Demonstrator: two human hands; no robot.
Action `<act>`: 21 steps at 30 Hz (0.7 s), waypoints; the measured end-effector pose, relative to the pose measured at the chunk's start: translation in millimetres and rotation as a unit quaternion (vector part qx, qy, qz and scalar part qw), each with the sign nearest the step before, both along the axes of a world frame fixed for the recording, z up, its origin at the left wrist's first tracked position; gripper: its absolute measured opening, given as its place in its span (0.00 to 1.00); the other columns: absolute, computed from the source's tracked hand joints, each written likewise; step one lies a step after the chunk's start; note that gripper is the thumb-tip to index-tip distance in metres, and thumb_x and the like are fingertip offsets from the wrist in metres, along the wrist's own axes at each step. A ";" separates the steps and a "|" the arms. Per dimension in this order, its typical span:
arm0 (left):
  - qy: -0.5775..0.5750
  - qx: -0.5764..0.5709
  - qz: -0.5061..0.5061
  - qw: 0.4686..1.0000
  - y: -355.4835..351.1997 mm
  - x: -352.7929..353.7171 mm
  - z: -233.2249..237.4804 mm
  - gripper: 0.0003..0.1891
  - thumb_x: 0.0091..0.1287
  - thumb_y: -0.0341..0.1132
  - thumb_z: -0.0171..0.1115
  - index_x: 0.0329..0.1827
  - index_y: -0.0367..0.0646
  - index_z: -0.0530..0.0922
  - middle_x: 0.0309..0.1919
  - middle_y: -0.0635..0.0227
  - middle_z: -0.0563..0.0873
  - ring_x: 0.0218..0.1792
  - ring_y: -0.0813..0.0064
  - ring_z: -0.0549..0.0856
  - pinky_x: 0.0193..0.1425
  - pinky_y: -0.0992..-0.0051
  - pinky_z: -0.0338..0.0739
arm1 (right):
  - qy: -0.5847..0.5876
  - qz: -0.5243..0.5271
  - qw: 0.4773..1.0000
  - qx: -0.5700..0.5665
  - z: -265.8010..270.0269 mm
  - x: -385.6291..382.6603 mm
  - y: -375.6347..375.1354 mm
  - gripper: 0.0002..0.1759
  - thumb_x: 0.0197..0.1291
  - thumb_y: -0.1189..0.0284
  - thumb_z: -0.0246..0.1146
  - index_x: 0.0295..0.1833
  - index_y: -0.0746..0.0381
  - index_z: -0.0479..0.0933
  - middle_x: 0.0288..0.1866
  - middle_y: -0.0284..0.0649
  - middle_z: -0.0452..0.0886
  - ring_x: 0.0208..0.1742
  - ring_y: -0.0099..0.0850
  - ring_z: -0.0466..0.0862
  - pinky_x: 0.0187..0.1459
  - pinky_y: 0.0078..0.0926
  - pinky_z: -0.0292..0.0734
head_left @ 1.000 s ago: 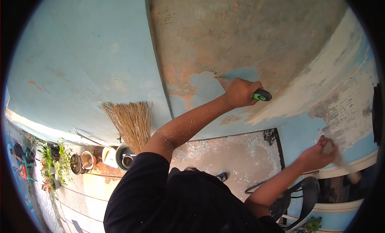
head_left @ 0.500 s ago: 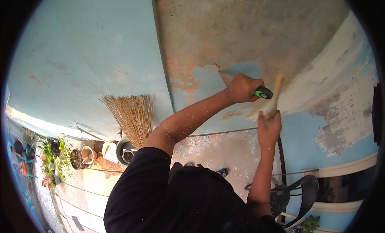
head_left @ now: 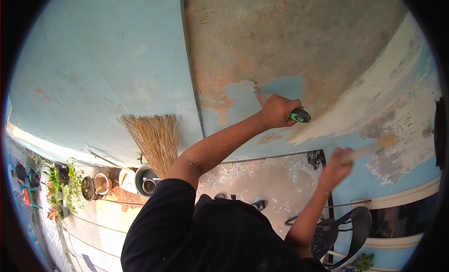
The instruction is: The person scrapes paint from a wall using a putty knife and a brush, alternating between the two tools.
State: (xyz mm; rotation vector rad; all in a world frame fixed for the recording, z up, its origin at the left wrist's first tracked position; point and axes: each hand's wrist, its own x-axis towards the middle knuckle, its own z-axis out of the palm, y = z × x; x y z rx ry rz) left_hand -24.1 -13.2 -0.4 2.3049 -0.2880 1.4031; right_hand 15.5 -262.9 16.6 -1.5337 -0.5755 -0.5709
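My left hand (head_left: 279, 111) is wrapped round a scraper (head_left: 300, 115) with a black and green handle. Its blade tip lies at the edge of a patch of blue paint (head_left: 286, 86) on the wall, beside bare grey-brown plaster (head_left: 299, 38). Out to the right, my right hand (head_left: 337, 168) grips a stick-like tool (head_left: 367, 149) with a pale shaft and a yellowish end. Motion smears this tool, and its kind does not show. Pale flecks dot my left forearm.
A twig broom (head_left: 154, 138) leans at the left wall, near pots (head_left: 102, 183) and a dark bucket (head_left: 146, 173). Paint flakes litter the floor (head_left: 262, 178). At lower right stands a black chair (head_left: 358, 230) near a window (head_left: 407, 216). Potted plants (head_left: 70, 183) line the far left.
My right hand has swung the stick-like tool away from the scraper, to the right and lower in view. My left hand with the scraper has shifted slightly down and left.
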 end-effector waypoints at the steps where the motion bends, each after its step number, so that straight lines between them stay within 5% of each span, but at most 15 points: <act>1: -0.013 -0.013 -0.008 1.000 -1.3 1.8 -2.7 0.14 0.50 0.36 0.73 0.36 0.49 0.77 0.19 0.66 0.82 0.22 0.59 0.84 0.25 0.63 0.76 | 0.020 0.002 0.999 0.047 24.8 -6.9 -13.7 0.10 0.65 0.71 0.64 0.40 0.64 0.71 0.39 0.35 0.72 0.41 0.28 0.72 0.47 0.29 0.70; 14: -0.024 -0.023 0.004 0.999 -5.4 5.1 19.0 0.11 0.51 0.33 0.74 0.33 0.46 0.78 0.21 0.64 0.84 0.22 0.62 0.85 0.25 0.67 0.78 | 0.101 0.047 0.993 0.026 1.6 -12.1 -39.2 0.09 0.68 0.74 0.60 0.47 0.64 0.68 0.39 0.32 0.68 0.37 0.21 0.67 0.39 0.19 0.65; 17: -0.028 -0.029 0.012 0.999 -4.8 5.2 17.8 0.11 0.52 0.33 0.74 0.33 0.46 0.77 0.21 0.64 0.84 0.21 0.62 0.85 0.25 0.67 0.77 | 0.124 0.040 0.991 0.015 2.0 -7.7 -41.3 0.09 0.68 0.71 0.61 0.46 0.63 0.70 0.41 0.33 0.72 0.44 0.25 0.71 0.52 0.24 0.69; 19: -0.026 -0.038 0.011 0.999 -5.1 4.5 17.3 0.11 0.52 0.33 0.74 0.32 0.46 0.77 0.20 0.64 0.83 0.21 0.62 0.85 0.25 0.67 0.77 | 0.100 0.044 0.994 0.012 4.9 -7.6 -39.0 0.09 0.68 0.74 0.61 0.47 0.64 0.68 0.40 0.32 0.68 0.37 0.21 0.67 0.40 0.20 0.66; 21: -0.025 -0.037 0.010 0.999 -5.8 3.0 17.2 0.11 0.52 0.33 0.74 0.32 0.46 0.77 0.20 0.64 0.83 0.21 0.62 0.85 0.25 0.67 0.77 | 0.097 0.046 0.994 0.016 5.0 -6.2 -36.2 0.09 0.68 0.74 0.60 0.47 0.64 0.68 0.40 0.32 0.68 0.38 0.21 0.67 0.40 0.20 0.66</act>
